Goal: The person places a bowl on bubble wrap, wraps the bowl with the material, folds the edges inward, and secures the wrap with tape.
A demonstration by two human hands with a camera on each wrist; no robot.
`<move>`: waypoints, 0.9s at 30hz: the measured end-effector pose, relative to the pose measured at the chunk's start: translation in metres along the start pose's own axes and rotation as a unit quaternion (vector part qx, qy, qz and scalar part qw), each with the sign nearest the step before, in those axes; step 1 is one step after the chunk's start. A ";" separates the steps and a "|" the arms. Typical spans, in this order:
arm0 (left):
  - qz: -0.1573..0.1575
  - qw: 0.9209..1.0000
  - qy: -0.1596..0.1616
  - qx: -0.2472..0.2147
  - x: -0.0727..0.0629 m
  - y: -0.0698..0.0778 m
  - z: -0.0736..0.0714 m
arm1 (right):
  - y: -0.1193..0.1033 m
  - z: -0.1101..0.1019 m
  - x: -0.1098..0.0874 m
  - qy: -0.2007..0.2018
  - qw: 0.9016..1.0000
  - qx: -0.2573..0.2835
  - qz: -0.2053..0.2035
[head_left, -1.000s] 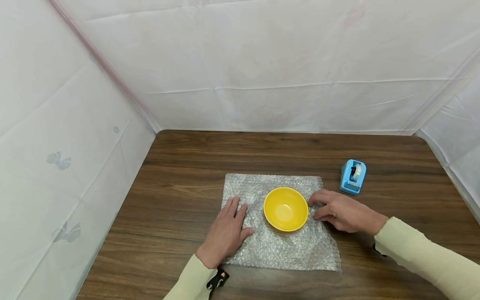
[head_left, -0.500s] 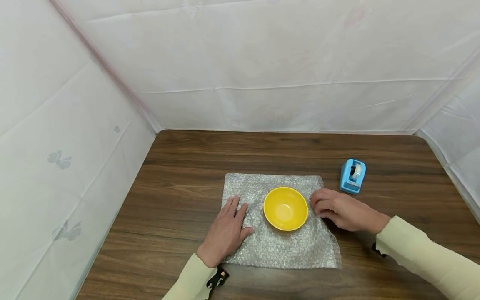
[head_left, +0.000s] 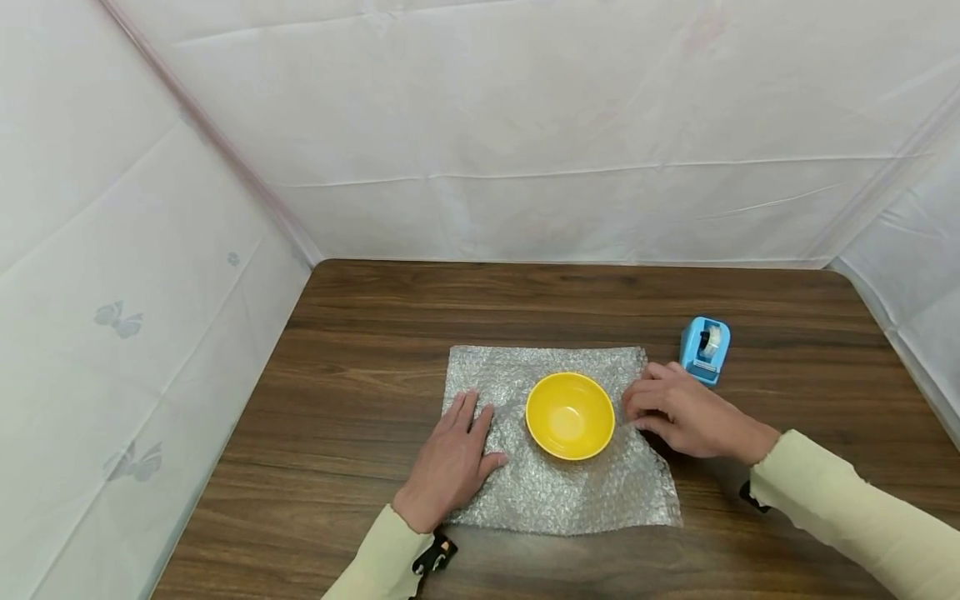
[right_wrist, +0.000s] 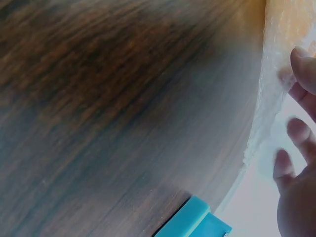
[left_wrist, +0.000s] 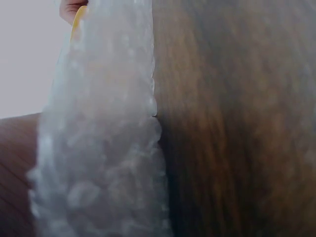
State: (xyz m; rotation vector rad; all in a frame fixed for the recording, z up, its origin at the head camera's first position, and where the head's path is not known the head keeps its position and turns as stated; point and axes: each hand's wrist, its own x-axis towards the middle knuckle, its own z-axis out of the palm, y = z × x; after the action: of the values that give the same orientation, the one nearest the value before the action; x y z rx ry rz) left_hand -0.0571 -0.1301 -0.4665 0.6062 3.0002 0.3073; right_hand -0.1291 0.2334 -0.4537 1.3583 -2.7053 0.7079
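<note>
One glossy yellow bowl [head_left: 570, 417], round with a pale glint in its base, sits upright near the middle of crinkled, silvery, translucent bubble wrap [head_left: 555, 500] on a dark wood-grained table [head_left: 352, 375]. The left hand [head_left: 448, 467] lies flat on the wrap, fingers apart; the right hand [head_left: 690, 412] pinches its right edge, near a blue tape dispenser [head_left: 703, 350].

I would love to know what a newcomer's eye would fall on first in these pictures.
Probably the bright yellow bowl, sitting on the bubble wrap sheet on the dark wooden table. Next might come the light-blue tape dispenser, just beyond the right hand. The left hand also stands out, resting on the sheet's left side.
</note>
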 end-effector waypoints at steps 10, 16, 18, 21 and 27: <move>-0.001 1.000 -0.005 0.003 0.000 0.000 0.000 | -0.003 -0.001 -0.002 -0.042 0.993 0.092 0.067; 0.005 1.000 0.002 0.006 0.000 0.001 0.001 | -0.006 0.000 -0.003 -0.040 0.990 0.101 0.092; 0.005 1.000 0.004 0.006 -0.001 0.001 0.002 | -0.007 0.000 -0.004 -0.034 0.991 0.096 0.090; 0.003 1.000 0.003 0.004 -0.001 0.000 0.002 | -0.007 0.004 -0.005 -0.014 0.994 0.080 0.076; 0.003 1.000 0.004 0.004 0.000 0.000 0.002 | -0.007 0.011 -0.005 0.028 0.997 0.055 0.049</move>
State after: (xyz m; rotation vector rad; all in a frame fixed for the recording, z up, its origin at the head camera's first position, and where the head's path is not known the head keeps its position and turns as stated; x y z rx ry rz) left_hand -0.0564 -0.1299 -0.4684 0.6157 3.0101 0.2994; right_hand -0.1190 0.2287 -0.4621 1.2126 -2.7430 0.9022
